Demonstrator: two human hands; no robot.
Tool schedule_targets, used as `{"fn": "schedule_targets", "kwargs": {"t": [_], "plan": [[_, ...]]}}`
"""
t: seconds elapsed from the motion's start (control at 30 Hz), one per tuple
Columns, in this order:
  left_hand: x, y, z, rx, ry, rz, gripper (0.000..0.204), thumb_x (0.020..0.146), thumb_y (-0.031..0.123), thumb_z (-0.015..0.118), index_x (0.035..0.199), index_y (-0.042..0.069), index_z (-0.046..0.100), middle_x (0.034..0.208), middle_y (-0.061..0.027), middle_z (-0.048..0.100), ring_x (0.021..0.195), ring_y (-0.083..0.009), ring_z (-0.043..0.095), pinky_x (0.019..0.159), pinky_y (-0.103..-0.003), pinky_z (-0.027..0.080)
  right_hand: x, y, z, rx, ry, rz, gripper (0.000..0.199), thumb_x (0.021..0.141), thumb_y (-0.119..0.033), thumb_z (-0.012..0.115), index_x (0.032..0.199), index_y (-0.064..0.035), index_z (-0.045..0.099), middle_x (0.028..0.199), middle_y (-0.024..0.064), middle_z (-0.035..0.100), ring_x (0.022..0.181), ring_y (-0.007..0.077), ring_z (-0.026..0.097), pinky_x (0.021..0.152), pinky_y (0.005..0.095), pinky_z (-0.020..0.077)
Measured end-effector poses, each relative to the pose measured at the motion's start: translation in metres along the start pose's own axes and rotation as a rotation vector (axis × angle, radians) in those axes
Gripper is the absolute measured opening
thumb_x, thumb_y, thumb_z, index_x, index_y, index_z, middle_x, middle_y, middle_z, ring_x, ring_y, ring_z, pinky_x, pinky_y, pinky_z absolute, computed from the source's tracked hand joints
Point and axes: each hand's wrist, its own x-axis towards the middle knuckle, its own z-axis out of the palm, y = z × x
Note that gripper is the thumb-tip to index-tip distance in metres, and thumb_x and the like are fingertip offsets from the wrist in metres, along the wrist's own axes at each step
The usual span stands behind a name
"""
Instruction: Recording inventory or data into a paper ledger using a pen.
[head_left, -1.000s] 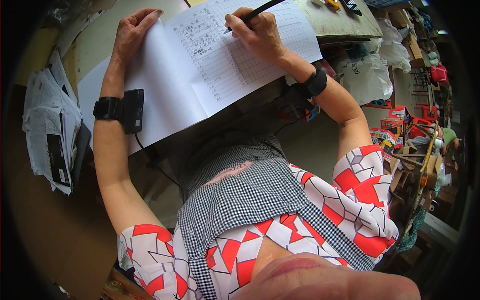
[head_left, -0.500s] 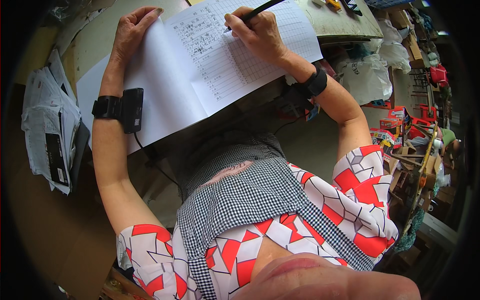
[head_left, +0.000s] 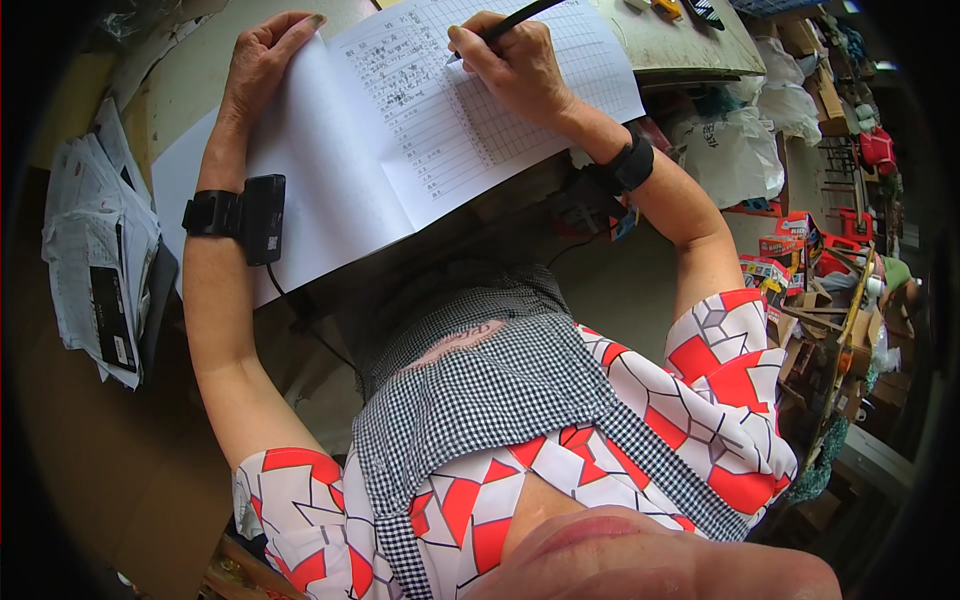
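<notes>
An open notebook (head_left: 425, 170) lies across the near edge of the table, its right page ruled in a grid and partly filled with handwriting. My right hand (head_left: 515, 70) is closed around a black pen (head_left: 522, 17), its tip at the written lines of that page. The side of this hand rests on the paper. At the upper left, my left hand (head_left: 268, 65) has its fingers curled, the thumb along the top edge of the blank left page (head_left: 305, 150). Its fingertips are partly hidden. Each wrist wears a black strap; a dark device (head_left: 263, 220) sits on the left one.
Stacked papers and plastic-wrapped packets (head_left: 100, 250) stand left of the table (head_left: 690, 45). A yellow-and-black item (head_left: 668, 9) lies at its far right. White plastic bags (head_left: 735, 150), red boxes (head_left: 785, 245) and other clutter fill the right side. A cable (head_left: 310, 325) hangs from the left wrist device.
The pen tip has shifted slightly to the left on the right page, my right hand moving with it. My left hand and the notebook look almost unchanged.
</notes>
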Motion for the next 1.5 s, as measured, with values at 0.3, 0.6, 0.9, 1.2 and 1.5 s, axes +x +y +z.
{"fn": "schedule_targets", "kwargs": {"t": [0.3, 0.6, 0.9, 1.2, 1.5], "plan": [[0.003, -0.008, -0.005, -0.059, -0.015, -0.036, 0.027, 0.091, 0.027, 0.061, 0.107, 0.008, 0.072, 0.087, -0.0008, 0.071, 0.064, -0.0039, 0.061, 0.06, -0.018, 0.05, 0.0, 0.0, 0.001, 0.01, 0.011, -0.009, 0.021, 0.09, -0.014, 0.061, 0.077, 0.0008, 0.068, 0.053, 0.0065, 0.061, 0.042, 0.0114, 0.056, 0.042, 0.0243, 0.0433], [0.005, -0.014, -0.006, -0.078, -0.042, -0.035, 0.026, 0.091, 0.026, 0.062, 0.107, 0.008, 0.072, 0.09, -0.0001, 0.071, 0.065, -0.0036, 0.06, 0.061, -0.018, 0.05, 0.0, 0.0, -0.001, 0.001, 0.005, -0.003, 0.021, 0.09, -0.014, 0.061, 0.077, 0.0004, 0.068, 0.053, 0.0061, 0.061, 0.042, 0.0108, 0.055, 0.042, 0.0242, 0.0428], [0.002, -0.006, -0.002, -0.047, -0.007, 0.031, 0.026, 0.09, 0.027, 0.063, 0.106, 0.008, 0.072, 0.088, -0.0002, 0.071, 0.064, -0.0042, 0.06, 0.06, -0.018, 0.049, 0.0, 0.001, 0.001, 0.025, 0.013, -0.003, 0.021, 0.091, -0.015, 0.061, 0.078, 0.0002, 0.068, 0.054, 0.006, 0.062, 0.043, 0.0106, 0.056, 0.041, 0.0238, 0.0429], [0.001, -0.008, -0.006, -0.013, -0.005, -0.076, 0.028, 0.089, 0.033, 0.063, 0.106, 0.012, 0.073, 0.083, -0.001, 0.072, 0.056, -0.0046, 0.059, 0.055, -0.02, 0.05, 0.0, 0.001, 0.001, 0.032, -0.002, -0.015, 0.021, 0.091, -0.015, 0.061, 0.078, 0.0003, 0.068, 0.054, 0.0065, 0.062, 0.043, 0.0109, 0.057, 0.041, 0.0235, 0.0437], [0.002, -0.01, -0.006, -0.036, -0.004, -0.048, 0.028, 0.089, 0.032, 0.063, 0.106, 0.012, 0.073, 0.085, -0.0016, 0.072, 0.057, -0.0049, 0.06, 0.056, -0.02, 0.051, 0.002, 0.0, 0.001, -0.029, -0.014, -0.043, 0.021, 0.09, -0.013, 0.061, 0.076, 0.0015, 0.067, 0.051, 0.0066, 0.059, 0.04, 0.0115, 0.054, 0.039, 0.0234, 0.0416]]}}
